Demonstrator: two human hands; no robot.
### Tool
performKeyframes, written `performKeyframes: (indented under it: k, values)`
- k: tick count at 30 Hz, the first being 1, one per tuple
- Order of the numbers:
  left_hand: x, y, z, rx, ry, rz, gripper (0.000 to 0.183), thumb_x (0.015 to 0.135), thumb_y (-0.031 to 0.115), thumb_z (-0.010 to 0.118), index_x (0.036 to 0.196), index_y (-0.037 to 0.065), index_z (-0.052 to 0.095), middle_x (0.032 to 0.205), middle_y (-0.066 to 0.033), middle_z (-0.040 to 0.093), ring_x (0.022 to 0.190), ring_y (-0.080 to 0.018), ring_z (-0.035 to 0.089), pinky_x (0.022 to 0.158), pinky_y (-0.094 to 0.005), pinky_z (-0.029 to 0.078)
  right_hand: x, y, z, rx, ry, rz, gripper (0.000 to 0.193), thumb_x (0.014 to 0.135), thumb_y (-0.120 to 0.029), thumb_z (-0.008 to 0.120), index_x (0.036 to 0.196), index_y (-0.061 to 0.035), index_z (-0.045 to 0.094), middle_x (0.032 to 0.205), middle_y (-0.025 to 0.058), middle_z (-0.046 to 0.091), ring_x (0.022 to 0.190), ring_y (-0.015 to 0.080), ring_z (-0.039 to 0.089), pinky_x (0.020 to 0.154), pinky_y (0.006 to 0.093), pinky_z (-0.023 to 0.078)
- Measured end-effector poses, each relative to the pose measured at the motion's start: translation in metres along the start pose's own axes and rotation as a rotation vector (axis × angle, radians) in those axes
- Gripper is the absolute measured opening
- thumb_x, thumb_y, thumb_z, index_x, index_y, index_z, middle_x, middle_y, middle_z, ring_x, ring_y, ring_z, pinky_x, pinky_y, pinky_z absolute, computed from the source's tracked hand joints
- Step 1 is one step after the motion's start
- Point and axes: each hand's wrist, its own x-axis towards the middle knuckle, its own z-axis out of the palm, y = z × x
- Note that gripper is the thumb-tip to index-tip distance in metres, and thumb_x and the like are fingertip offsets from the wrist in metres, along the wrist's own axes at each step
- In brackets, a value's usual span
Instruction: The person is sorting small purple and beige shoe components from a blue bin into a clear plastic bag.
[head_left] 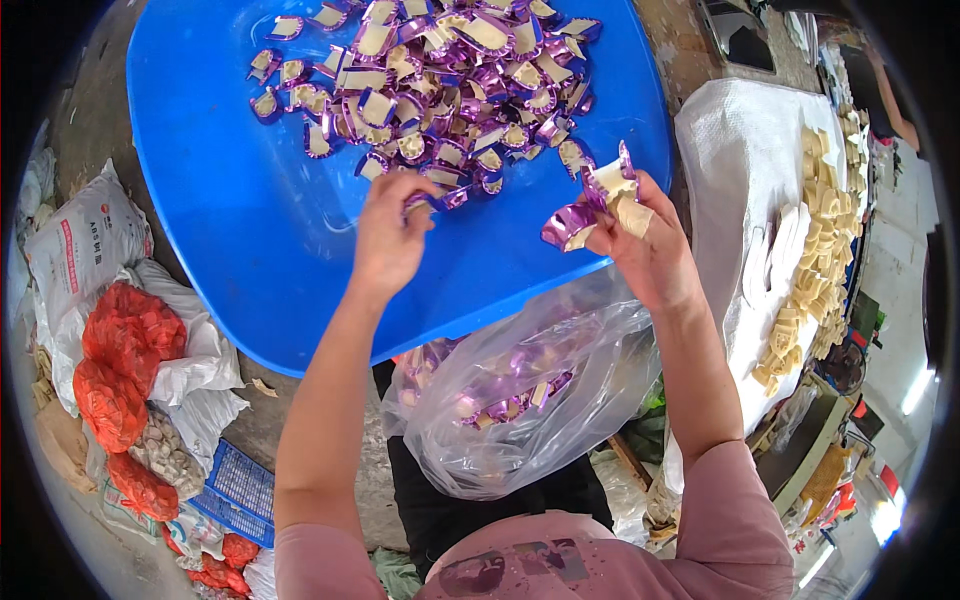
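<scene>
A big blue plastic tray [250, 230] holds a heap of purple-wrapped cream pieces [440, 80] in its far half. My left hand [392, 232] reaches over the tray's near part and pinches one purple-wrapped piece [425, 203] at the heap's edge. My right hand [645, 245] is raised at the tray's right rim, gripping a bunch of purple wrapped pieces [598, 205] with cream bits showing. Below both hands, on my lap, sits a clear plastic bag [520, 390] with purple wrappers inside.
At the right a white sack-covered surface [730, 180] carries a long row of unwrapped cream pieces [815, 260]. On the floor at the left lie white sacks [90, 245], red mesh bags [125, 345] and a blue crate [240, 490].
</scene>
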Motion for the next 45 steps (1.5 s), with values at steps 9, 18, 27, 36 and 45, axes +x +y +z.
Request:
performKeyframes:
  k: [9, 18, 27, 36, 45]
  values:
    - [0.022, 0.001, 0.029, 0.434, -0.067, -0.004, 0.029, 0.077, -0.001, 0.059, 0.106, 0.007, 0.058, 0.107, -0.0212, 0.053, 0.095, -0.0388, 0.057, 0.083, -0.0450, 0.047, -0.013, 0.008, 0.003, 0.020, 0.056, -0.011, 0.015, 0.088, -0.010, 0.050, 0.102, -0.0036, 0.052, 0.090, 0.0040, 0.054, 0.071, 0.0121, 0.045, 0.067, 0.0272, 0.037]
    - [0.016, -0.023, 0.026, 0.607, 0.018, 0.221, 0.034, 0.070, -0.003, 0.066, 0.102, 0.006, 0.057, 0.102, -0.0157, 0.054, 0.097, -0.0333, 0.056, 0.081, -0.0417, 0.048, -0.023, 0.016, 0.001, 0.017, 0.058, 0.011, 0.016, 0.088, -0.009, 0.049, 0.102, -0.0033, 0.051, 0.089, 0.0039, 0.054, 0.072, 0.0121, 0.046, 0.068, 0.0267, 0.038]
    - [0.020, -0.016, 0.002, 0.211, -0.162, -0.206, 0.037, 0.075, 0.005, 0.065, 0.110, 0.004, 0.054, 0.101, -0.0167, 0.061, 0.086, -0.0295, 0.063, 0.076, -0.0389, 0.050, -0.039, 0.017, -0.004, 0.039, 0.123, 0.021, 0.016, 0.088, -0.010, 0.053, 0.103, -0.0048, 0.051, 0.092, 0.0030, 0.055, 0.071, 0.0121, 0.047, 0.068, 0.0269, 0.038]
    - [0.027, -0.002, 0.049, 0.601, 0.001, -0.341, 0.054, 0.074, 0.030, 0.075, 0.117, 0.007, 0.053, 0.114, -0.0198, 0.051, 0.101, -0.0377, 0.057, 0.083, -0.0428, 0.049, -0.041, 0.027, 0.008, 0.085, 0.100, 0.025, 0.014, 0.088, -0.011, 0.055, 0.101, -0.0067, 0.052, 0.093, 0.0021, 0.056, 0.072, 0.0114, 0.048, 0.068, 0.0276, 0.039]
    - [0.019, -0.039, 0.036, 0.372, -0.085, -0.197, 0.046, 0.076, 0.023, 0.073, 0.113, 0.005, 0.053, 0.106, -0.0205, 0.057, 0.095, -0.0357, 0.059, 0.079, -0.0430, 0.049, -0.043, 0.036, 0.003, 0.094, 0.108, 0.031, 0.015, 0.088, -0.014, 0.057, 0.101, -0.0066, 0.051, 0.092, 0.0021, 0.056, 0.072, 0.0104, 0.047, 0.067, 0.0275, 0.038]
